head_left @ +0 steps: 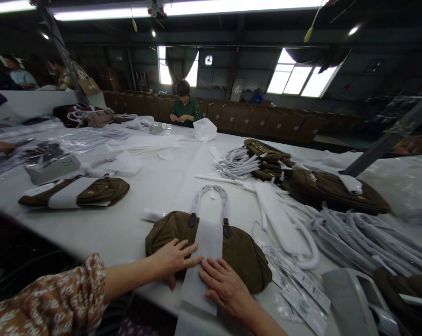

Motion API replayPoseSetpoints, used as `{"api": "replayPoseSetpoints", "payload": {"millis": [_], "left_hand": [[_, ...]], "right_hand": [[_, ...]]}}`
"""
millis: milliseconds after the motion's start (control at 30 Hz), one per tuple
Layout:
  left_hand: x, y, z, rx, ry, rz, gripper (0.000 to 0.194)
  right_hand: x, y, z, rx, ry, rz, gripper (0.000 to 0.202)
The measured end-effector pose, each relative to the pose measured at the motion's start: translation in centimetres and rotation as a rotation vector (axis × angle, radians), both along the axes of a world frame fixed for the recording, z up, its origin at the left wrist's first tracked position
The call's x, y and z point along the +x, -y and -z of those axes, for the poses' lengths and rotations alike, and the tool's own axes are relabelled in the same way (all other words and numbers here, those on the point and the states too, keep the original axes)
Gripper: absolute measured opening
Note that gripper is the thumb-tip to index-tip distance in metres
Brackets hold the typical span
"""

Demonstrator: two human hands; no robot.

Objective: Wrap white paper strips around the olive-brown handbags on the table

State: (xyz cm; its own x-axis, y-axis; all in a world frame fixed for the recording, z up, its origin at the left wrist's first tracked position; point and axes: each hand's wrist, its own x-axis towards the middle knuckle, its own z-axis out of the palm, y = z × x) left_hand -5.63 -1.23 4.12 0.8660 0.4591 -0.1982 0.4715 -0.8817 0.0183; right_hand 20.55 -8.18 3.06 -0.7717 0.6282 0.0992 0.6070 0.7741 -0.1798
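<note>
An olive-brown handbag (244,254) lies flat on the white table in front of me, its handle (212,189) sheathed in pale wrapping and pointing away. Across the bag's middle runs a white paper strip (210,238), which hangs down past the near edge. My left hand (176,256) rests on the bag with fingers spread, fingertips on the strip's left side. From the right, my right hand (226,287) lies flat on the strip, fingers stretched out. Neither hand grips anything.
Another olive bag (102,190) with a white band lies at left. To the right are stacked olive bags (333,189), wrapped handles (364,238), packets of labels (301,284) and a grey tape dispenser (350,298). A person (185,109) sits across the table.
</note>
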Motion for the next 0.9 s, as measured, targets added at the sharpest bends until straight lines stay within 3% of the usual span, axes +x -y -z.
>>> {"api": "replayPoseSetpoints", "payload": {"millis": [233, 433, 667, 800, 900], "left_hand": [[0.6, -0.6, -0.7, -0.03, -0.023, 0.058, 0.113], [0.7, -0.9, -1.1, -0.054, 0.016, 0.104, 0.109], [0.6, -0.9, -1.3, -0.056, -0.003, 0.084, 0.113], [0.5, -1.1, -1.8, -0.047, -0.016, 0.121, 0.113], [0.5, -1.2, -2.1, -0.036, -0.013, 0.15, 0.108]], "right_hand": [[-0.1, -0.1, -1.1, 0.015, 0.01, 0.023, 0.045], [0.4, 0.3, -1.4, -0.03, 0.044, -0.085, 0.084], [1.2, -0.1, -1.4, -0.073, -0.029, -0.02, 0.043], [1.6, 0.6, -2.2, -0.068, -0.009, -0.032, 0.042], [1.4, 1.4, -2.8, -0.061, -0.007, -0.045, 0.055]]}}
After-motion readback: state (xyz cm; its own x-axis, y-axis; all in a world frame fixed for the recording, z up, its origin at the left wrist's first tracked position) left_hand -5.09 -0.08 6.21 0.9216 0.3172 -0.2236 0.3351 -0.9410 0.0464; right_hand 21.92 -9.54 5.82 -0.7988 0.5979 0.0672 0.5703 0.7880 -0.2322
